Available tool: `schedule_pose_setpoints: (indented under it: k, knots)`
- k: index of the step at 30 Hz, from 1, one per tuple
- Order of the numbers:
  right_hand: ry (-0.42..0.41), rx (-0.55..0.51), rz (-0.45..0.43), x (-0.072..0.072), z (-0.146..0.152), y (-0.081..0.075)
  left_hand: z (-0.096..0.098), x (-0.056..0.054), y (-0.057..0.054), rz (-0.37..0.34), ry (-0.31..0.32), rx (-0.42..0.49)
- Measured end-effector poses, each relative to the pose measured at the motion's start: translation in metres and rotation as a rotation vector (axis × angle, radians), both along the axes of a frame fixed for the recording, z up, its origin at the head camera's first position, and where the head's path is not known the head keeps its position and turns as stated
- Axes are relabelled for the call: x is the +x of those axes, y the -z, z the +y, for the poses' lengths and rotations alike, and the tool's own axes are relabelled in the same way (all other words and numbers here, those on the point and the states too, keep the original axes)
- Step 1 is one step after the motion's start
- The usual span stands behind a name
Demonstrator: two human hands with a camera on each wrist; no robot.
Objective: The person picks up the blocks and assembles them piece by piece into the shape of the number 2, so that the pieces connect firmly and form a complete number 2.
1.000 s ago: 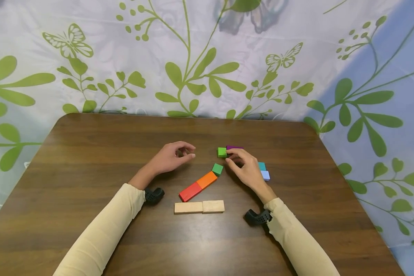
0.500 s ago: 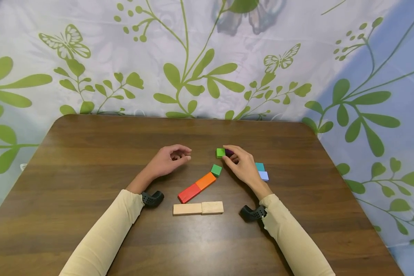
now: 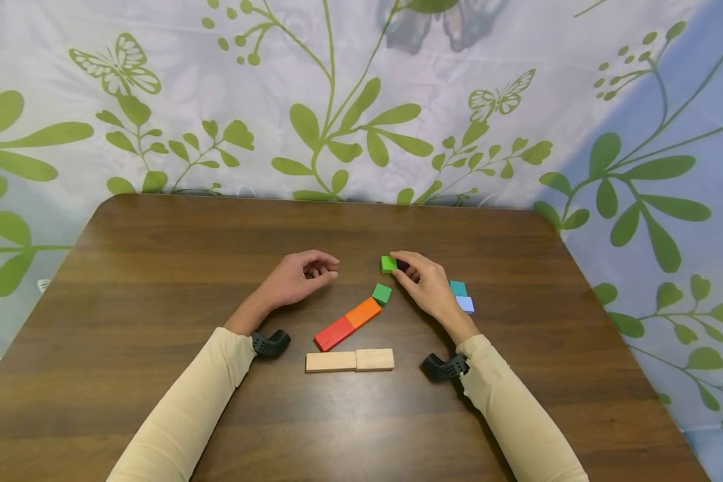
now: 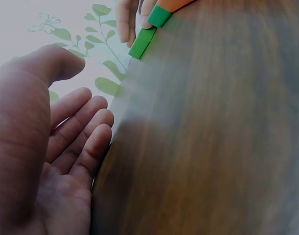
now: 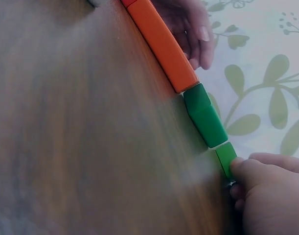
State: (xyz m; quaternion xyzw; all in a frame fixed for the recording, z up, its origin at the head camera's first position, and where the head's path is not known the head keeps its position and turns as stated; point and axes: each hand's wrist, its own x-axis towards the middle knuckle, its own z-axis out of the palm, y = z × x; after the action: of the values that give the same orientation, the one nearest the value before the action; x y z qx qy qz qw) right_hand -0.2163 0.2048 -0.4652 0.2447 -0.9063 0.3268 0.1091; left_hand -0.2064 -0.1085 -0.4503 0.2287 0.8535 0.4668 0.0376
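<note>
My right hand (image 3: 424, 281) pinches the right end of the light green block (image 3: 388, 264) between thumb and forefinger. A dark purple block (image 3: 402, 265) shows between the fingers, mostly hidden by them. Towards the person lies a dark green block (image 3: 382, 294), its corner against the orange block (image 3: 363, 312); the red block (image 3: 334, 333) continues that slanted row. My left hand (image 3: 298, 276) hovers at the left of the blocks, fingers loosely bent and holding nothing. In the left wrist view the left palm (image 4: 66, 196) faces up beside the table edge.
Two plain wooden blocks (image 3: 349, 360) lie end to end nearer the person. Beyond the right wrist, a teal block (image 3: 458, 288) and a light blue block (image 3: 466, 304) lie side by side. A leaf-patterned cloth (image 3: 247, 100) hangs behind the brown table (image 3: 217, 221).
The right hand's fingers have come forward and left, covering most of the purple block and closing on the light green one. The left hand stays nearly in place.
</note>
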Motion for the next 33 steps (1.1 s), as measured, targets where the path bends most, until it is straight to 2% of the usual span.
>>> schedule_pose_setpoints:
  k: [6, 19, 33]
  knots:
    - [-0.032, -0.006, 0.019, 0.0002, 0.0007, 0.0021, 0.0006, 0.0008, 0.0001, -0.018, 0.010, -0.007]
    - [-0.137, -0.014, 0.122, 0.0037, 0.0000, 0.0012, 0.0024, 0.0024, -0.0002, -0.023, -0.014, -0.010]
    - [-0.198, -0.002, 0.074, 0.0054, 0.0000, 0.0005, 0.0033, 0.0032, -0.0011, -0.015, -0.005, -0.018]
